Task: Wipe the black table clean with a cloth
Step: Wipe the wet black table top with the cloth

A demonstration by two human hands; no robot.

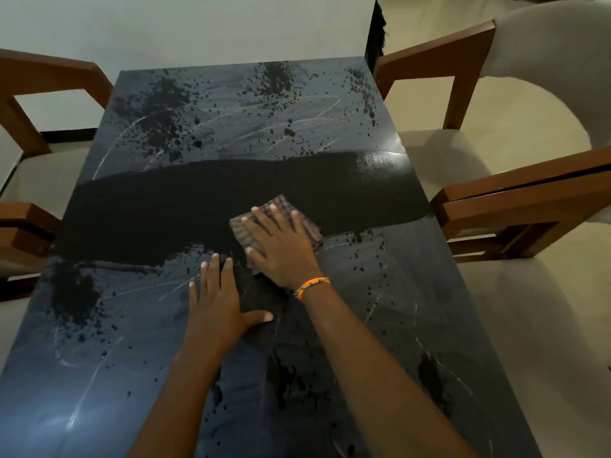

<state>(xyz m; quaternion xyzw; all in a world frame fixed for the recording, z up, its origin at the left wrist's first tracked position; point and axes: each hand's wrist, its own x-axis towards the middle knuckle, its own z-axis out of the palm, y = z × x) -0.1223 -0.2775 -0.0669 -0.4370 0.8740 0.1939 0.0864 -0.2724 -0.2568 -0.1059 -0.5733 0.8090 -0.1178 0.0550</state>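
Right hand [281, 249] fingers flat, pressing soft folded cloth [305, 223] at table [380, 166] centre; left hand [218, 302] splayed at 6 o'clock; cloth likely limp, press from above.

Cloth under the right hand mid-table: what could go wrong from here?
1. The folded cloth has cleared only one dark band; the far end and near end of the table are hazy and spotted, so patches may get missed.
2. The left hand lies flat on unwiped surface and may leave prints.
3. The right hand presses with a flat palm, no grip; the cloth may slip.
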